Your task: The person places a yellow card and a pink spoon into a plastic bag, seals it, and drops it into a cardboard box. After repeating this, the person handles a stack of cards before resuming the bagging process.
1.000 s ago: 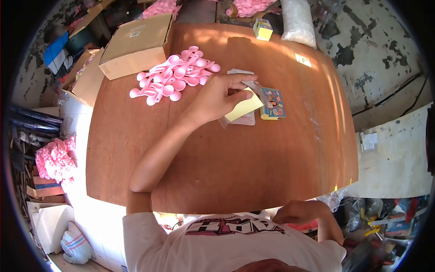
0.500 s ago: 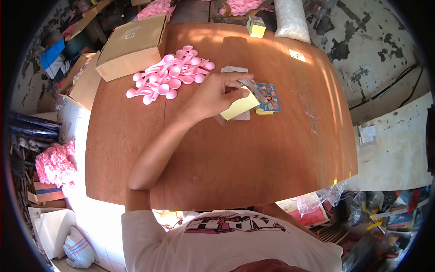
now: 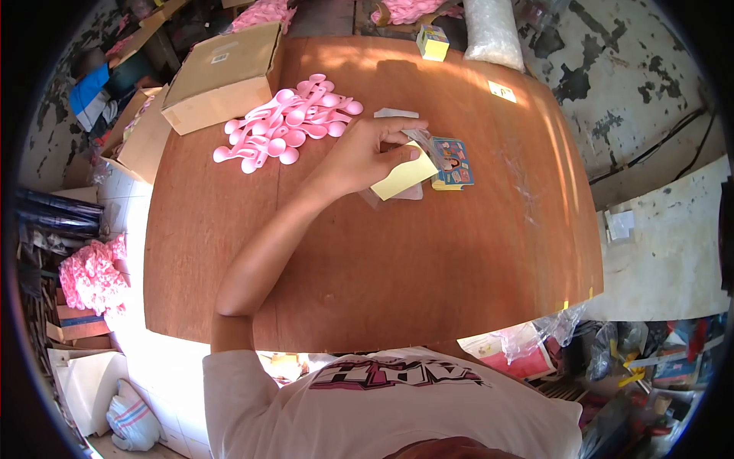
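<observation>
My left hand (image 3: 376, 157) is above the table, its thumb and fingers closed on a pale yellow card pack (image 3: 401, 174). Crumpled clear plastic (image 3: 422, 141) sticks out at the fingertips beside the pack. Under the hand lie whitish flat plastic bags (image 3: 395, 113), partly hidden by it. Just right of the held pack, a blue picture card pack (image 3: 455, 162) with yellow edges lies on the table. My right hand is out of sight; the table edge and shirt fill that side.
Pink measuring spoons (image 3: 294, 117) are heaped on the wooden table (image 3: 359, 275) beside a cardboard box (image 3: 222, 73). At the far edge stand a small yellow box (image 3: 433, 43) and a filled clear sack (image 3: 493, 34). A card (image 3: 501, 91) lies right. Another person (image 3: 93, 92) sits at far left.
My left hand keeps its grip on the yellow pack and has barely shifted. A bit of the right arm, seen earlier by the table's near edge, has gone from view.
</observation>
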### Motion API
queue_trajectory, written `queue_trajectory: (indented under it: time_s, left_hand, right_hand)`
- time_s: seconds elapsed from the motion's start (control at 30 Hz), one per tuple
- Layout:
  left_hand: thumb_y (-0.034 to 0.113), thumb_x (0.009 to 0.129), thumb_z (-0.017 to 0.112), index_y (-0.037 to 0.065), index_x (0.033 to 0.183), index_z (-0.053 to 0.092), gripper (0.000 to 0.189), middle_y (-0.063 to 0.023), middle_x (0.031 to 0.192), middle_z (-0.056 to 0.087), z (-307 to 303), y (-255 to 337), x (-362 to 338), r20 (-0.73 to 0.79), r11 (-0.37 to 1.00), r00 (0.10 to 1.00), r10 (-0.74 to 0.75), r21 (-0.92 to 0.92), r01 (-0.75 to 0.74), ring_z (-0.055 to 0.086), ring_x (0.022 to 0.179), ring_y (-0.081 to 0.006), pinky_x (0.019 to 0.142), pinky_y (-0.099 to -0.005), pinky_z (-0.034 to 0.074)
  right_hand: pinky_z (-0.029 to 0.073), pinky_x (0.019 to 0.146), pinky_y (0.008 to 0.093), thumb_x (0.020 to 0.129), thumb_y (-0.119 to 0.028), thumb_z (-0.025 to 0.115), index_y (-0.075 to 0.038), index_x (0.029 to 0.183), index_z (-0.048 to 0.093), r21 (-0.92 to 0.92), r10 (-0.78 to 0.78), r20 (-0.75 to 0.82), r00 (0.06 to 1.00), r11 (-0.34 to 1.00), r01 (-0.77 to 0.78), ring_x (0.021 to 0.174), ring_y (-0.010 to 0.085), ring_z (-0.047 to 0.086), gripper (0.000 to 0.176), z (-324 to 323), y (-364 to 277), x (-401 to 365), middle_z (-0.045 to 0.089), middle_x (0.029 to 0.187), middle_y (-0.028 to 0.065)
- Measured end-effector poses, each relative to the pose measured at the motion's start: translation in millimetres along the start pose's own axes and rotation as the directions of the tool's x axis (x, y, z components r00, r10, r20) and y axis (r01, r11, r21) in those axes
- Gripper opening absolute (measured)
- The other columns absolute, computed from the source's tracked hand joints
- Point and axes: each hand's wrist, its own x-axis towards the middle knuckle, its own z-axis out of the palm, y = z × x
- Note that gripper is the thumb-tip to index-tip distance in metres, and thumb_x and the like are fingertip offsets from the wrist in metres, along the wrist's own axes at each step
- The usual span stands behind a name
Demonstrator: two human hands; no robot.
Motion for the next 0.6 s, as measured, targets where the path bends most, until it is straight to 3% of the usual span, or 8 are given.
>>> queue_trajectory:
  time_s: [0.53, 0.6]
  left_hand:
    - [0.004, 0.093, 0.063, 0.001, 0.133, 0.056, 0.041, -0.0118, 0.100, 0.073, -4.3, -1.8, -0.8, -0.017, 0.999, 1.000, -0.007, -0.053, 0.006, 0.065, 0.084, -0.0076, 0.074, -0.0242, 0.052]
    - [0.009, 0.090, 0.068, 0.001, 0.130, 0.058, 0.042, -0.0129, 0.104, 0.072, -5.9, 4.1, -1.4, -0.037, 0.996, 0.998, -0.042, -0.084, 0.038, 0.068, 0.089, -0.0146, 0.080, -0.0290, 0.051]
  right_hand:
    - [0.050, 0.070, 0.0384, 0.094, -0.015, 0.056, -0.008, 0.110, 0.067, 0.005, -0.027, 0.090, 0.996, 1.000, 0.026, 0.078, 0.0308, 0.066, 0.022, -14.3, -4.5, -1.0, 0.070, 0.092, 0.0133]
    - [0.050, 0.070, 0.0384, 0.093, -0.015, 0.056, -0.008, 0.111, 0.067, 0.000, -0.038, 0.141, 0.989, 0.999, 0.038, 0.078, 0.0309, 0.066, 0.022, -24.2, -8.7, -5.9, 0.070, 0.092, 0.0133]
